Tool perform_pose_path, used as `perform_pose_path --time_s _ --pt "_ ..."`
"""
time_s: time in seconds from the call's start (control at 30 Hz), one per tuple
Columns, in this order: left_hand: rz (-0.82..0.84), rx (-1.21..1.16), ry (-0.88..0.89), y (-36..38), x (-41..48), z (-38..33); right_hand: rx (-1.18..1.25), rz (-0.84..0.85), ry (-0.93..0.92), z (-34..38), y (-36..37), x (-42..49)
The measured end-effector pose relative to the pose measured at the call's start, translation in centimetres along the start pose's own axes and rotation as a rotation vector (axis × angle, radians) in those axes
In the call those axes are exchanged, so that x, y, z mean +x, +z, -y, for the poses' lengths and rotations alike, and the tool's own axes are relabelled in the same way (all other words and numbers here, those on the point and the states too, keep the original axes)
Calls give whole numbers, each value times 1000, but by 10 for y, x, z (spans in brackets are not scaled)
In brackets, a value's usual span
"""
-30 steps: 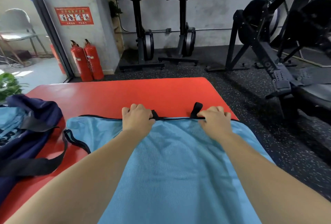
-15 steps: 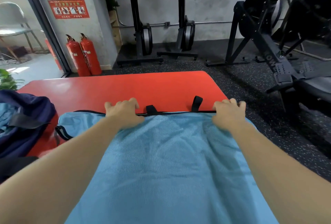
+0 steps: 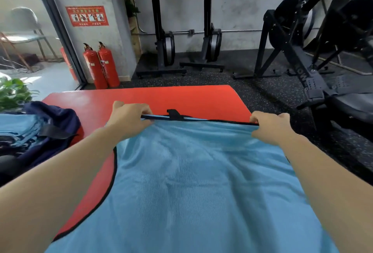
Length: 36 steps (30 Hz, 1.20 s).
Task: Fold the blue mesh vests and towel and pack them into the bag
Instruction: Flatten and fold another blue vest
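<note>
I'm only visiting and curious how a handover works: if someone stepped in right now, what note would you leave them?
Hands: the left hand and the right hand each pinch the far black-trimmed edge of the blue mesh vest, spread over the red table.
The navy bag sits at the left, folded blue cloth inside.
Done: some pieces packed.
Left: fold this vest, pack it.
</note>
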State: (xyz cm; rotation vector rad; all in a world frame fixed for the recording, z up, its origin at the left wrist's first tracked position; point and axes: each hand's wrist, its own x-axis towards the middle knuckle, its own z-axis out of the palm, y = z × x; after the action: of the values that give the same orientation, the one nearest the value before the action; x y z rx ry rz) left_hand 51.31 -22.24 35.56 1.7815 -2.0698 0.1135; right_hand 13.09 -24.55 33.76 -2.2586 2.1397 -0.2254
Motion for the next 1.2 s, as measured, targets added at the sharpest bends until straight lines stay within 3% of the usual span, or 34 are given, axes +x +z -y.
perform_pose_path --time_s 0.1,0.2,0.3,0.4,0.53,0.67,0.83,0.97,1.07,1.2 --pt "-17 131 177 -16 -47 -2 -84 2 -15 -8 -2 -45" --pt "229 496 303 -5 -103 -8 -155 127 24 -8 11 -95" --pt "342 618 262 3 -142 -12 -160 148 62 -7 19 -127" --pt "280 589 226 -9 -154 -15 -136 56 54 -11 7 -147" --pt "13 409 277 -42 -175 -21 -41 -116 57 -22 -9 -178" --pt "359 558 291 -33 -230 -37 -211 119 -2 -22 15 -222" --pt "292 489 252 -31 -243 -33 -345 87 -53 -21 8 -237" --pt "177 490 389 -41 -252 -31 -411 24 -46 -25 1 -251" --pt "276 505 410 -33 -272 -28 -400 99 -51 -25 12 -270" --pt "273 483 426 -32 -278 -29 -364 61 -35 -28 13 -280"
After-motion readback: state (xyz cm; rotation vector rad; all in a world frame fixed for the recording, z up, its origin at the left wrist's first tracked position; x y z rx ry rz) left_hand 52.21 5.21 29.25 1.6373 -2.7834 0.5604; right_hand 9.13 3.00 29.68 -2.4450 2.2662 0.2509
